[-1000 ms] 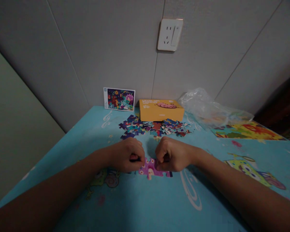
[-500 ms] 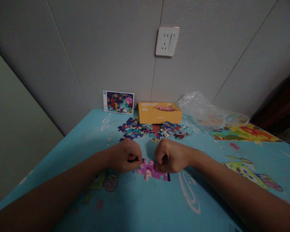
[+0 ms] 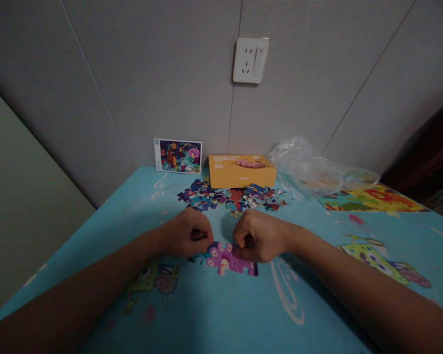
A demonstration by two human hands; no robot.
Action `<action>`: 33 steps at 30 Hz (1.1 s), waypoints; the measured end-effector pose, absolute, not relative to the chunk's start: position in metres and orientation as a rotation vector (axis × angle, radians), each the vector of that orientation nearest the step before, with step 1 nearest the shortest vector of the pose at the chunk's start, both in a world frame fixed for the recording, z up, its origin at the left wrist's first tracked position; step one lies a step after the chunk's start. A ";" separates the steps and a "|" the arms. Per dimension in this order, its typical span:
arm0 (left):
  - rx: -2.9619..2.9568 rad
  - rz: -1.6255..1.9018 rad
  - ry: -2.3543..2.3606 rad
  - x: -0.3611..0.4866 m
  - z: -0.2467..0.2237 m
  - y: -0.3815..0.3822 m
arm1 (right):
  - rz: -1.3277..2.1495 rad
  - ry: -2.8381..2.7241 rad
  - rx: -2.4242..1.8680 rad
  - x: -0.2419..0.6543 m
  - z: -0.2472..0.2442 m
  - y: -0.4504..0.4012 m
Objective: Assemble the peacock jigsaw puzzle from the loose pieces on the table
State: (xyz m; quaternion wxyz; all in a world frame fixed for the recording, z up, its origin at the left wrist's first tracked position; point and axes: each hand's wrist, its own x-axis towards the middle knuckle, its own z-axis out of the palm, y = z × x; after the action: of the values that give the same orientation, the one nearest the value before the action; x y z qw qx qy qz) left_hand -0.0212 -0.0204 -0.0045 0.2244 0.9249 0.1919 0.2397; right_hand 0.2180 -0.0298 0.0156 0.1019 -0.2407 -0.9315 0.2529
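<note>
The left hand [image 3: 186, 232], curled, pinches the left edge of the flat pink-and-purple cardboard puzzle section [image 3: 231, 259] on the blue cloth. Likely light and stiff but weak at its joints, it suits edge holds; the right hand [image 3: 260, 236], fingers curled, touches its upper right, pinch unclear.

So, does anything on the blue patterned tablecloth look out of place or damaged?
I see no damage. Only the crumpled transparent plastic bag looks untidy, sprawled partly over the colourful printed rectangular sheet.

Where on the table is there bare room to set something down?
Bare tablecloth lies on the near side of the joined pink puzzle pieces and left of the loose puzzle pieces. Crowded: around the yellow puzzle box and plastic bag.
</note>
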 end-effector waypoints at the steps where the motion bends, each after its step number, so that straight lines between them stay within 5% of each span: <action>1: 2.577 0.656 0.569 -0.021 -0.006 -0.020 | 0.736 -2.752 -0.728 0.218 0.016 -0.030; 19: 2.766 0.647 0.601 -0.018 -0.004 -0.021 | 0.742 -2.830 -0.894 0.218 0.021 -0.028; 25: 2.606 0.939 1.616 -0.036 -0.009 0.012 | 0.735 -2.807 -0.859 0.218 0.018 -0.028; 28: 2.329 0.633 2.168 -0.047 -0.013 0.028 | 0.647 -2.781 -0.827 0.218 0.015 -0.028; 33: 2.224 0.358 2.243 -0.050 -0.017 0.034 | 0.507 -2.721 -0.899 0.216 0.012 -0.024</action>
State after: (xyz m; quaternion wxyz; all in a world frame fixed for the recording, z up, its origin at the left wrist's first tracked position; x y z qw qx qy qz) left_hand -0.0501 0.0343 -0.0167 -0.0187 0.6994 0.7055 0.1125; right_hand 0.2157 -0.0243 0.0122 0.1153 -0.3069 -0.9288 0.1729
